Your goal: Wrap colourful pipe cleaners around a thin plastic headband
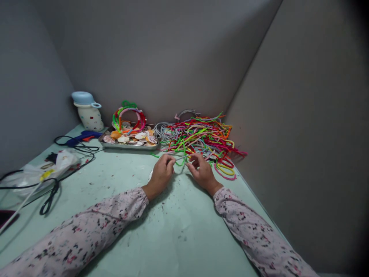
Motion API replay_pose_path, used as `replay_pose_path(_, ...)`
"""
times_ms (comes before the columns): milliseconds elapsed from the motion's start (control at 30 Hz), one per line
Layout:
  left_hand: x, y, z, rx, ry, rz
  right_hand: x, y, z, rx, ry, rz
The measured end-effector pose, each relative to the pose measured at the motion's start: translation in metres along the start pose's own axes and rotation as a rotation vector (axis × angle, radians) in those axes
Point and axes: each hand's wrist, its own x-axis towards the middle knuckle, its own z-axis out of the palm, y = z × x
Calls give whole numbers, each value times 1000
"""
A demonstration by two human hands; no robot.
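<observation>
A thin pale grey pipe cleaner (pixel 181 158) stretches between my two hands above the table. My left hand (pixel 161 172) pinches one end of it, thumb against the fingers. The fingertips of my right hand (pixel 203 174) are closed on the other end, with the thumb a little apart below. Just beyond my hands lies a tangled heap of pipe cleaners (pixel 201 134) in red, green, pink, orange and grey. Something small and whitish is partly hidden behind my left wrist.
A metal tray (pixel 127 146) holds shells (pixel 140 135) and colourful pipe cleaner rings (pixel 142 118). Left of it stand a blue-lidded bottle (pixel 90 113) and a blue tool (pixel 83 137), perhaps a glue gun. A plastic bag (pixel 62 163) and black cable (pixel 53 198) lie nearer. Walls border the table (pixel 173 238).
</observation>
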Motion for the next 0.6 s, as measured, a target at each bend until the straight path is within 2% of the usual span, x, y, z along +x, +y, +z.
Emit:
replay_pose_path(167, -1, 3, 0, -4, -36, -3, 1, -2, -1, -12, -124, -119)
replay_pose_path(300, -1, 4, -1, -10, -34, 0, 2, -7, -3, 25, -229, -150)
replay_pose_path(600, -1, 3, 0, -22, -10, 11, 3, -11, -6, 0, -212, -250)
